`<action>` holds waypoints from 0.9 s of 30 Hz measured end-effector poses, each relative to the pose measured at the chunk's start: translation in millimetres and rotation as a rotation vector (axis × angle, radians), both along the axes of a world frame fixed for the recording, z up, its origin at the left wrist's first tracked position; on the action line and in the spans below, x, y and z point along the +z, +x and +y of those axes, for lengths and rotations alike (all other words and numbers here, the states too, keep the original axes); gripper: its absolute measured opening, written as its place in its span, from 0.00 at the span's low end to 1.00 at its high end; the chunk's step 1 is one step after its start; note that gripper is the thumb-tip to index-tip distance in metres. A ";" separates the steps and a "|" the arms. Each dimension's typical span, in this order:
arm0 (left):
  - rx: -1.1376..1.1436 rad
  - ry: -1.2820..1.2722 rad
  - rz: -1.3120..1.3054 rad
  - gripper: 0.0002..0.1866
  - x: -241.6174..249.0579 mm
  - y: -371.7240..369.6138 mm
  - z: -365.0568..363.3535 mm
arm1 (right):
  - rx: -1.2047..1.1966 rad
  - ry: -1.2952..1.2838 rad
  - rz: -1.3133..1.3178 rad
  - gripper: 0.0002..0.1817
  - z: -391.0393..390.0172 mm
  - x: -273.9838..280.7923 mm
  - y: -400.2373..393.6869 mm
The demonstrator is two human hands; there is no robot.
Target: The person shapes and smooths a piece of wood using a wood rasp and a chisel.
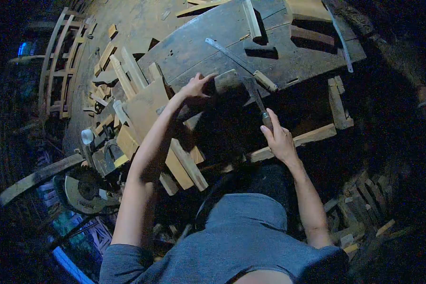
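My left hand (196, 87) rests on a small wooden block (226, 81) at the near edge of a dark wooden workbench (194, 45), fingers spread over the block's left end. My right hand (279, 137) grips the handle of a chisel (256, 97) whose blade points up toward the block. Whether the blade tip touches the wood is hard to tell in the dim light.
A saw (239, 64) lies on the bench behind the block, with wood strips (252, 19) further back. Offcuts and planks (137, 109) pile up at the left. A circular saw (85, 191) sits on the floor at lower left; a chair frame (61, 61) stands far left.
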State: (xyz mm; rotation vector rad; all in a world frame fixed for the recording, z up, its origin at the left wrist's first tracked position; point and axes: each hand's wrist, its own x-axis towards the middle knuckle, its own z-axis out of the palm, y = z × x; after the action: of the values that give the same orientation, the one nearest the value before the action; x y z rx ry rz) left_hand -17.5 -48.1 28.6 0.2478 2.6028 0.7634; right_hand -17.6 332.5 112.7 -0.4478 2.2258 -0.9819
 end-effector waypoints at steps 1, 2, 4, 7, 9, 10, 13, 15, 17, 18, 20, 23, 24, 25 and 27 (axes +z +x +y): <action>0.015 -0.117 0.061 0.56 -5.0 2.4 2.1 | 0.000 0.001 -0.004 0.29 0.7 -4.6 0.9; 0.012 -0.116 0.057 0.56 7.3 4.7 13.9 | -0.010 -0.043 0.037 0.31 1.3 -12.1 2.4; 0.179 -0.364 -0.040 0.57 47.3 9.1 51.9 | -0.020 -0.086 0.078 0.32 1.1 -14.6 0.5; 0.232 -0.518 0.129 0.50 35.0 14.3 74.5 | 0.011 -0.008 -0.011 0.30 -3.9 -5.5 -6.3; 0.279 -0.579 0.132 0.46 30.0 10.3 90.0 | 0.047 -0.011 0.053 0.29 -7.6 -5.8 -13.4; 0.324 -0.639 0.136 0.41 28.2 8.7 97.5 | 0.050 -0.010 0.052 0.29 -9.7 -5.1 -18.5; 0.424 -0.606 0.140 0.38 23.9 5.7 107.1 | 0.137 0.011 0.093 0.28 -13.9 -4.5 -32.2; 0.448 -0.622 0.121 0.39 19.6 5.9 106.8 | 0.177 -0.019 0.205 0.28 -15.7 -5.4 -37.6; 0.451 -0.629 0.146 0.39 20.0 4.8 107.6 | 0.214 0.019 0.214 0.28 -18.2 -1.2 -46.0; 0.463 -0.631 0.139 0.39 23.2 5.4 108.2 | 0.241 0.059 0.224 0.28 -19.2 1.9 -50.8; 0.429 -0.612 0.048 0.41 30.8 4.7 109.8 | 0.279 0.086 0.244 0.28 -31.9 5.8 -64.2; 0.447 -0.601 0.029 0.42 34.0 2.3 110.9 | 0.330 0.119 0.304 0.28 -40.2 -1.3 -72.3; 0.465 -0.609 0.022 0.42 33.2 1.1 109.0 | 0.334 0.117 0.345 0.28 -43.0 -3.5 -74.1; 0.456 -0.614 0.029 0.42 32.1 2.5 109.3 | 0.363 0.141 0.372 0.28 -36.1 -0.5 -73.3; 0.452 -0.616 0.061 0.41 30.8 4.7 109.5 | 0.408 0.173 0.315 0.28 -26.5 21.5 -76.4</action>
State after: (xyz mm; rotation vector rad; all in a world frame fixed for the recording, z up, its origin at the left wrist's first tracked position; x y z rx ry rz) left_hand -12.8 61.4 59.4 -0.5159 2.8324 0.0479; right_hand -94.0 306.1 134.2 -0.9860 2.3333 -0.5266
